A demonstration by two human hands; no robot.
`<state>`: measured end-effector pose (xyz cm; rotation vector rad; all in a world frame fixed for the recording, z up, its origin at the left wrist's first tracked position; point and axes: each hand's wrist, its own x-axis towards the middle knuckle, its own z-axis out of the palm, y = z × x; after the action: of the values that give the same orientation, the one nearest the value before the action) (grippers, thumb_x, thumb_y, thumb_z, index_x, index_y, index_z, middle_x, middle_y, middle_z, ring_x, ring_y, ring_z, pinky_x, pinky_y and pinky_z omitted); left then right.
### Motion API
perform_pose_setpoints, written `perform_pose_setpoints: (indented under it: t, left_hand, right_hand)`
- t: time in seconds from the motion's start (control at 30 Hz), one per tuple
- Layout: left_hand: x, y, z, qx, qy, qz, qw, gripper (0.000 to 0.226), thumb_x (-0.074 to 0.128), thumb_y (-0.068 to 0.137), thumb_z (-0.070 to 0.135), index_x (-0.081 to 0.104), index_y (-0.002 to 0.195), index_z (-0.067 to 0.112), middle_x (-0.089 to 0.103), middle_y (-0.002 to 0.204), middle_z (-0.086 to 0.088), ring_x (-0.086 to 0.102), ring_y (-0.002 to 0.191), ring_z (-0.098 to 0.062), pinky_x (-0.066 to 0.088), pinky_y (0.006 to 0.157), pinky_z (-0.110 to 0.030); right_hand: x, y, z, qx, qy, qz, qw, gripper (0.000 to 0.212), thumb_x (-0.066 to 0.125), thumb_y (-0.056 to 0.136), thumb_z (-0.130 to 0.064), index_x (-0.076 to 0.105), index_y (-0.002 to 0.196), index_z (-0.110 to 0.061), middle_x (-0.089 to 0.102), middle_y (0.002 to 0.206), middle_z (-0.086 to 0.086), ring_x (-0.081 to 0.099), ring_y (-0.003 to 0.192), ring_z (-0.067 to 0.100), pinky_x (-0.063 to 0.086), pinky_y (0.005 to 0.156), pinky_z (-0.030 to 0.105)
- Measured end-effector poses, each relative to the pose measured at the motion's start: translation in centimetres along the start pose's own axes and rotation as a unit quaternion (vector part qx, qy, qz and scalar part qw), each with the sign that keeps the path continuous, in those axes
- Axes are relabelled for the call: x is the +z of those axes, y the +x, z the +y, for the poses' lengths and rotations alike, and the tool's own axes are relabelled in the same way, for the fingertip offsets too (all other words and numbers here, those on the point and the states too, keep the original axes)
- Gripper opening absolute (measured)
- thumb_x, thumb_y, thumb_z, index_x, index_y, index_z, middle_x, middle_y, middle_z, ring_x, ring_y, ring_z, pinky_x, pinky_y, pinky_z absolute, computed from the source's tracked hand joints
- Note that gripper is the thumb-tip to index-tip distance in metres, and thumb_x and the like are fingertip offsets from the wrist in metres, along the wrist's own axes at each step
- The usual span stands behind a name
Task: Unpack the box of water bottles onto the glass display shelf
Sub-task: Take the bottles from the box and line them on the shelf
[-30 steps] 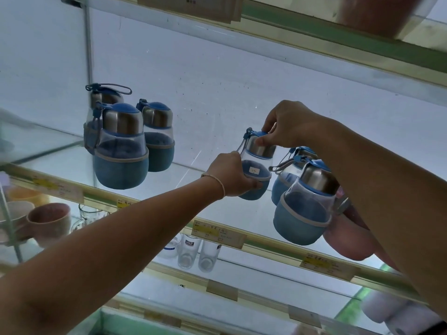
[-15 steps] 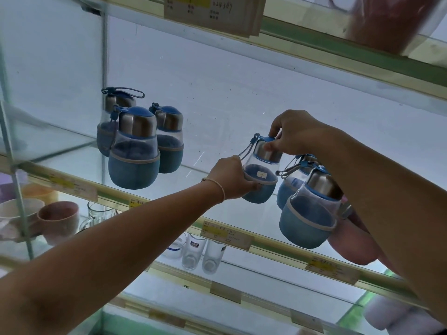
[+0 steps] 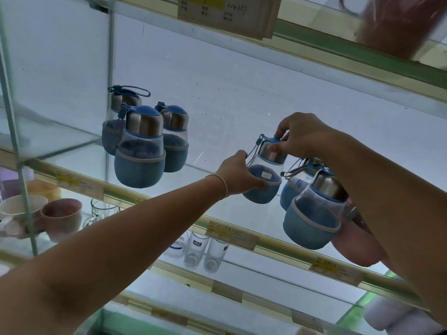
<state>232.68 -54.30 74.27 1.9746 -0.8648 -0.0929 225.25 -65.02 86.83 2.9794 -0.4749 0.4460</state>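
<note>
Right hand (image 3: 303, 135) fingers (image 3: 275, 148) pinch the steel cap of a small water bottle (image 3: 264, 172); thumb on the cap's front, other fingers curled over its blue top. Left hand (image 3: 238, 176) fingers wrap the bottle's blue fabric sleeve from the left, closed on it, thumb underneath. A thin band sits on the left wrist.

Held bottle: clear body, blue sleeve on the lower half, small white sticker on the front, cord loop hanging off the cap on the left side. It's tilted slightly, over the glass shelf (image 3: 79, 163); can't tell whether its base touches the glass.

Relative to the held bottle:
- just right, partly behind the right forearm: two more blue bottles, the nearer one (image 3: 314, 213) larger in frame and leaning, the other (image 3: 294, 187) tucked between it and the held bottle.
- right and lower: a pink rounded item (image 3: 358, 247), mostly hidden by the forearm.
- well left on the same shelf: cluster of three blue bottles (image 3: 141, 151), one in front, two behind, upright.
- below: shelf edge with yellow price labels (image 3: 221, 232); under that, clear drinking glasses (image 3: 205, 252).
- far lower left: pink mug (image 3: 61, 217), a white cup beside it.
- above: next shelf with a paper tag (image 3: 227, 10) on its edge.
</note>
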Motion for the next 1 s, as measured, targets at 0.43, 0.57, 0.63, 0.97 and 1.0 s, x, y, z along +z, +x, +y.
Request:
perform_pose_setpoints:
  t: [0.43,0.57,0.63,0.97,1.0]
  left_hand:
    - [-5.3,-3.6,-1.6,0.04,0.066,0.047,0.996,0.075,0.069,0.088,0.041,0.034,0.146,0.01,0.049,0.144,-0.014,0.052,0.125,-0.028,0.045,0.1,-0.035]
    - [-7.5,-5.1,-1.6,0.079,0.105,0.1,0.986,0.059,0.064,0.092,0.039,0.044,0.14,0.012,0.052,0.14,-0.009,0.053,0.124,-0.024,0.045,0.1,-0.032]
    - [-8.7,-6.0,-1.5,0.099,0.117,0.125,0.98,0.054,0.063,0.092,0.037,0.047,0.138,0.013,0.054,0.137,-0.008,0.054,0.12,-0.022,0.047,0.099,-0.032]
    - [-14.3,-8.4,-3.2,0.168,0.209,0.355,0.895,0.044,0.063,0.082,0.037,0.063,0.119,0.012,0.063,0.114,-0.009,0.055,0.107,-0.025,0.045,0.092,-0.04]
    - [-14.8,-8.4,-3.8,0.151,0.217,0.373,0.89,0.047,0.062,0.081,0.039,0.061,0.12,0.013,0.062,0.116,-0.009,0.054,0.109,-0.025,0.044,0.094,-0.042]
  right_hand:
    - [-0.9,1.2,-1.7,-0.005,-0.005,-0.008,1.0,0.048,0.073,0.084,-0.05,0.066,0.118,-0.017,0.063,0.124,0.007,0.057,0.112,0.027,0.045,0.092,0.035]
    - [-0.6,1.8,-4.4,-0.04,0.02,0.003,0.999,0.044,0.072,0.085,-0.049,0.065,0.116,-0.018,0.066,0.12,0.006,0.059,0.104,0.023,0.047,0.089,0.035]
    - [-0.4,2.1,-5.9,-0.055,0.036,0.011,0.998,0.042,0.072,0.085,-0.049,0.065,0.114,-0.019,0.067,0.121,0.005,0.061,0.103,0.024,0.05,0.093,0.038]
    - [-0.9,2.6,-13.6,-0.142,0.164,0.019,0.976,0.038,0.074,0.084,-0.048,0.07,0.111,-0.02,0.073,0.099,-0.002,0.067,0.093,0.016,0.056,0.084,0.035]
    - [-0.8,2.7,-14.3,-0.152,0.166,0.02,0.974,0.039,0.073,0.083,-0.049,0.07,0.111,-0.021,0.072,0.1,-0.002,0.067,0.093,0.015,0.056,0.083,0.033]
